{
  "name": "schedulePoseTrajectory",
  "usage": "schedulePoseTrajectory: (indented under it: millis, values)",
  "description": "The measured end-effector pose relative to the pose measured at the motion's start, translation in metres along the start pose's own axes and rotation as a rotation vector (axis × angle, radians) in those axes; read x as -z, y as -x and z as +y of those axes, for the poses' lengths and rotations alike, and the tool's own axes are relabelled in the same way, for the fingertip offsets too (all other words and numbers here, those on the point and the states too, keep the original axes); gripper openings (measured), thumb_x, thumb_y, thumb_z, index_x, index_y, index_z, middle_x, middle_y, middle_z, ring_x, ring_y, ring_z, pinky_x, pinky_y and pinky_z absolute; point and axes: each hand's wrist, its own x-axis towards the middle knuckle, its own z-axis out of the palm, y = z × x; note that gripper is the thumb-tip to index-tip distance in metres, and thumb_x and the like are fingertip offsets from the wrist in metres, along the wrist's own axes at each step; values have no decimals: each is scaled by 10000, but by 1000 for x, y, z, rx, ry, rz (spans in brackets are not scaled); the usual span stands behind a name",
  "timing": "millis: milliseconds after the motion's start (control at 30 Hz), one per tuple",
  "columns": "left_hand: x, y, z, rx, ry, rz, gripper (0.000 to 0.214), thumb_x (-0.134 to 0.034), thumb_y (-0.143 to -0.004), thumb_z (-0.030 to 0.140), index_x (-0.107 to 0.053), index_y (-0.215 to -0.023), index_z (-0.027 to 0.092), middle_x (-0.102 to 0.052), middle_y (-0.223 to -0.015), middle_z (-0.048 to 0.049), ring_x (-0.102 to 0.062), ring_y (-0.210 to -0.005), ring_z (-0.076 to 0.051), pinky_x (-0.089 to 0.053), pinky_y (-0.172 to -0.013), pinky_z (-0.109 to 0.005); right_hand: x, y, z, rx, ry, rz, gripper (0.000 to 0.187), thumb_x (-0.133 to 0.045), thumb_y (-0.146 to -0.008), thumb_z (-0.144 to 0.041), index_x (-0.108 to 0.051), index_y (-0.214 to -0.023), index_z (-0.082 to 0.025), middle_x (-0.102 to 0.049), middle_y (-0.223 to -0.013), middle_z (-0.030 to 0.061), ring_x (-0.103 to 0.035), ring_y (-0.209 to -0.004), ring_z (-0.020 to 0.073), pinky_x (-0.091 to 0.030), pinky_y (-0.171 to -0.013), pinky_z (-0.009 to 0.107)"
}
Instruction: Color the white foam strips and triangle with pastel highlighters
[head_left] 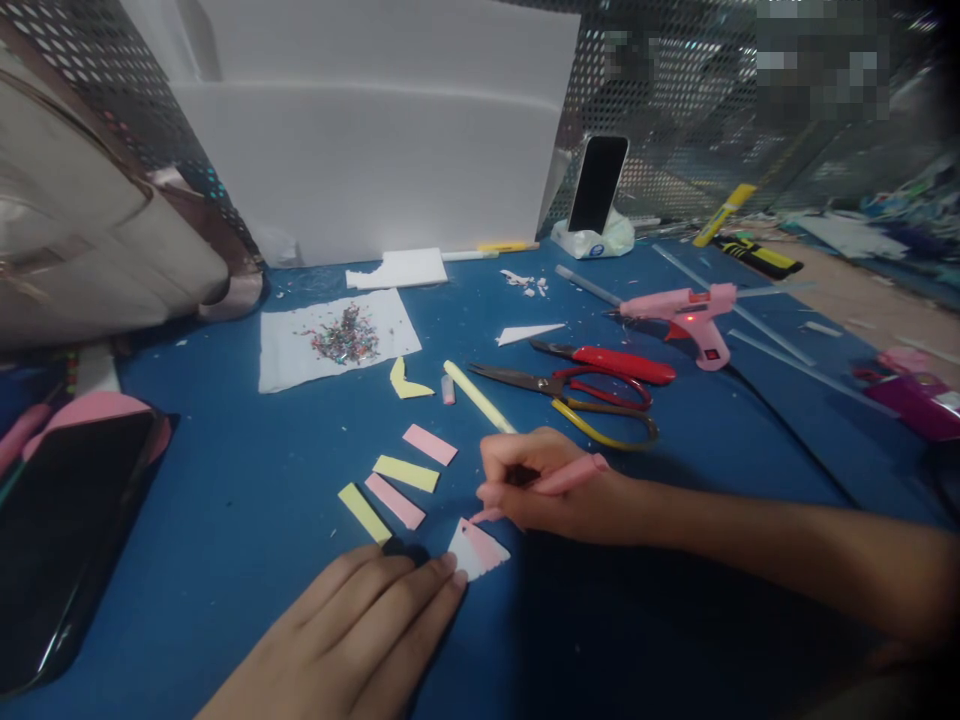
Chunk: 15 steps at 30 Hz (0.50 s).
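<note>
My right hand is closed around a pink marker, its tip touching a small white triangular piece. Pink colour covers the right part of that piece, and a small dark spot shows near its top. My left hand lies flat on the table, fingers stretched out, with its fingertips pressing the left edge of the piece. Just beyond the left fingers are pink strips and yellow strips. A pale yellow marker and a small pink cap lie past my right hand.
Scissors and red-handled pliers lie beyond the right hand. Farther right is a pink glue gun, its cable trailing forward. White paper holds colourful bits. One phone lies left; another phone stands at the back.
</note>
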Motion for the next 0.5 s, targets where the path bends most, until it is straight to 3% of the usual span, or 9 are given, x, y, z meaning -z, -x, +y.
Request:
schedulePoseTrajectory:
  millis: [100,233,367,500]
  values:
    - [0,0,0,-4,2,-14,362,-405,-1026,303,-566,-1312,150,-643,-1200,-59,-564,-1051,-205,-365,-997,-359,-1,0,-1,3,13,-27,257,-613,-908,-272,-479,-718,-163,-498,-664,-54,-434,-581,59,-318,-511,176]
    - [0,1,0,-6,13,-24,366,-390,-1029,283,-555,-1326,149,-630,-1231,-51,-546,-1067,-209,-338,-1014,-367,-1,0,-1,29,21,33,302,-565,-936,-278,-444,-685,-161,-474,-649,-52,-438,-579,58,-318,-513,179]
    - [-1,2,0,0,26,-32,381,-382,-1031,291,-535,-1348,145,-626,-1241,-58,-541,-1074,-219,-335,-1011,-377,0,0,0,16,21,-23,268,-611,-908,-273,-470,-708,-164,-494,-651,-55,-417,-572,57,-314,-503,174]
    - [-1,2,0,8,26,-18,382,-398,-1029,316,-546,-1336,144,-631,-1229,-58,-545,-1063,-216,-336,-1011,-375,0,0,0,31,14,36,280,-579,-930,-283,-468,-704,-160,-504,-668,-47,-440,-588,58,-333,-528,178]
